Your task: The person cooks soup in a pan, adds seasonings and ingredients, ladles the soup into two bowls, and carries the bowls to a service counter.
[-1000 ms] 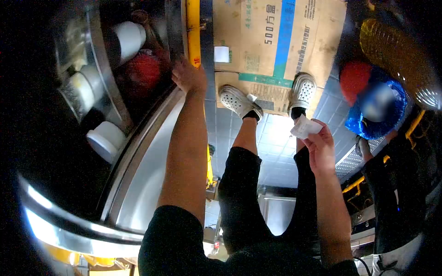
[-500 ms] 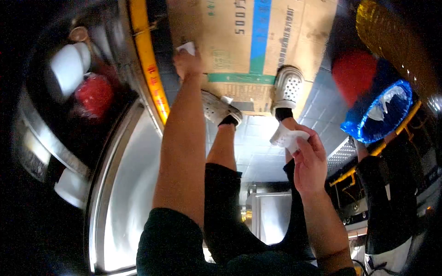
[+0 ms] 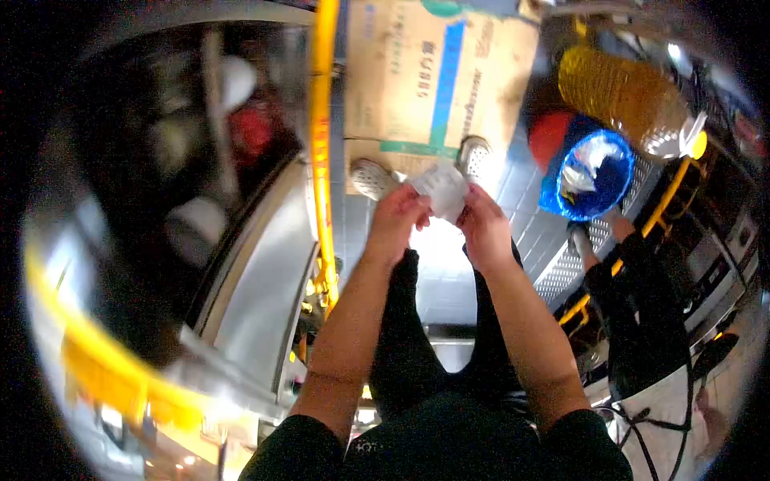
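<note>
A white slip of paper with faint printed marks spans the gap between my two hands. The fingers of my left hand pinch its left side. On the opposite side, my right hand grips it between thumb and fingers. Below the paper, my feet in light clogs stand at the near edge of a flattened cardboard box, which has a blue and green tape stripe.
A bin with a blue liner holds white waste to the right, beside a red object and a large jug of yellowish liquid. A person in dark clothes is at the right. A yellow rail edges a metal counter at left.
My left hand has come back from over the cardboard to meet my right hand, and both now hold the paper in front of me. The view has shifted, showing more of the bin and jug.
</note>
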`<state>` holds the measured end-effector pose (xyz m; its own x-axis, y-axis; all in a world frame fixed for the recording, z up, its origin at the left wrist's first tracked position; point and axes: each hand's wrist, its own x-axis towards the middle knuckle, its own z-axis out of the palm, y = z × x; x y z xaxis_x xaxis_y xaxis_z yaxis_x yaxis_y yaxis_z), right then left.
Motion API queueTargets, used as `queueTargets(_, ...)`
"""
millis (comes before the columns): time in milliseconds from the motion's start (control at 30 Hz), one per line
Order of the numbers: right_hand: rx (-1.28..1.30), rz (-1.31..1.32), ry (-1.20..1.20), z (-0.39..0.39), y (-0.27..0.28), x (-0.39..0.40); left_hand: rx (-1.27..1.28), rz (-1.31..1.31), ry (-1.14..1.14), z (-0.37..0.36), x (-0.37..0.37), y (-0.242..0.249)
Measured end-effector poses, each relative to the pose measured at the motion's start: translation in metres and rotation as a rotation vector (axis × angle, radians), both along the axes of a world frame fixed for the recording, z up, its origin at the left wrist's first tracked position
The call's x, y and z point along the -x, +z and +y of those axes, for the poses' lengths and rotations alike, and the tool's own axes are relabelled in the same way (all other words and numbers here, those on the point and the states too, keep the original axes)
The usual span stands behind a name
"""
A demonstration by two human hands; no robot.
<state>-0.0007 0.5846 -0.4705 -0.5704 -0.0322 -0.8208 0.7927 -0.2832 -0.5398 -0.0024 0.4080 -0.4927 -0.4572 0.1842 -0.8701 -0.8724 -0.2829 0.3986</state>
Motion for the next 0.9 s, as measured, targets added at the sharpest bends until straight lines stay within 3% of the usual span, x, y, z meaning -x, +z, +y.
queueTargets(33,0.299,-0.144,-0.3,-0.013,0.023,0.006,0.114,0.015,-0.012,-0.001,-0.001,0.031)
queueTargets(100,0.091,-0.087,-0.023,-0.045,0.101,0.024,0.139,0.049,0.091,-0.016,-0.004,0.096)
queueTargets(167,-0.009,0.11,0.234,-0.06,0.14,0.02,0.271,0.127,0.076,-0.031,-0.001,0.175)
queueTargets(200,0.018,0.066,0.187,-0.074,0.172,0.023,0.219,0.118,0.102,-0.043,-0.008,0.208)
queueTargets(333,-0.016,0.316,0.228,-0.122,0.254,0.029,0.325,0.171,0.24,-0.077,-0.05,0.32)
queueTargets(433,-0.181,0.342,0.742,-0.137,0.275,0.041,0.417,0.097,0.376,-0.116,-0.118,0.393)
queueTargets(467,-0.279,0.323,0.781,-0.158,0.3,0.044,0.477,0.104,0.417,-0.13,-0.144,0.408)
queueTargets(567,-0.377,0.859,1.063,-0.193,0.319,0.057,0.649,0.13,0.734,-0.162,-0.201,0.411)
queueTargets(633,-0.276,0.237,0.988,-0.24,0.352,0.046,0.949,0.188,0.667,-0.185,-0.214,0.415)
queueTargets(700,-0.138,0.282,0.964,-0.276,0.364,0.016,0.937,0.179,0.712,-0.204,-0.213,0.405)
queueTargets(800,0.115,0.231,0.702,-0.311,0.35,-0.012,0.993,0.191,0.648,-0.218,-0.194,0.397)
queueTargets(900,0.157,0.224,0.565,-0.349,0.345,-0.012,0.739,0.265,0.776,-0.23,-0.177,0.385)
